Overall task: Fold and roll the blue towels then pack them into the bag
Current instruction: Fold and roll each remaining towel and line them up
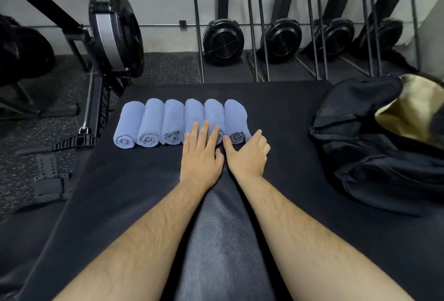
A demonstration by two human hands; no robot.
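Both forearms reach forward over a dark mat (144, 204) toward a row of rolled blue towels. Left hand (200, 154) lies flat, fingers straight, resting across the near ends of the fourth and fifth rolls. Right hand (247, 154) sits at the near end of the sixth roll (235, 118), thumb touching its spiral end and fingers loosely curled beside it; it grips nothing yet. Six towels (149, 122) lie side by side, touching, all rolled. Rolling appears complete; packing is judged next. Each roll should be gripped around its middle so the spiral stays tight. An open black bag (360, 137) lies well apart to the right, its tan lining showing. Rowing machines (223, 41) stand beyond.
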